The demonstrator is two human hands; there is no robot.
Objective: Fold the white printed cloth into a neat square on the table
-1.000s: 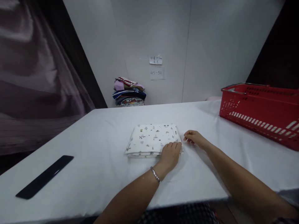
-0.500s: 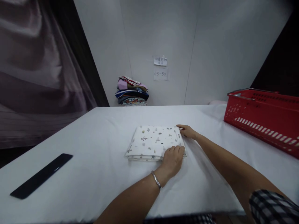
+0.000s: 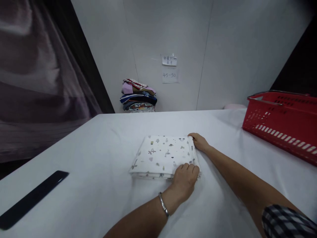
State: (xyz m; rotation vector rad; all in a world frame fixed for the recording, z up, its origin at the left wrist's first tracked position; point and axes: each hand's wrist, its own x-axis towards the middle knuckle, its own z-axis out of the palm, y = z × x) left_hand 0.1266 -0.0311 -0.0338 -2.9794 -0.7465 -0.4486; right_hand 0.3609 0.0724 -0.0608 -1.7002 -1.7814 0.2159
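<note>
A folded white cloth, printed with small grey, brown and green plant-like motifs, lies flat in several layers on the white-covered table. My left hand, with a silver bracelet at the wrist, has its fingers curled over the cloth's near right corner. At the far right corner, my right hand grips the edge of the same cloth, its thumb and some fingers partly hidden. A black-and-white checked sleeve shows on my right arm.
To the right stands a red plastic basket with metal handles. A dark flat strip lies at the left. Stacked folded fabrics sit by the back wall, below paper signs. A draped curtain hangs at left.
The view has shifted slightly, so the cloth and strip appear lower and the basket farther right. Both hands stay on the cloth's right-hand corners.
</note>
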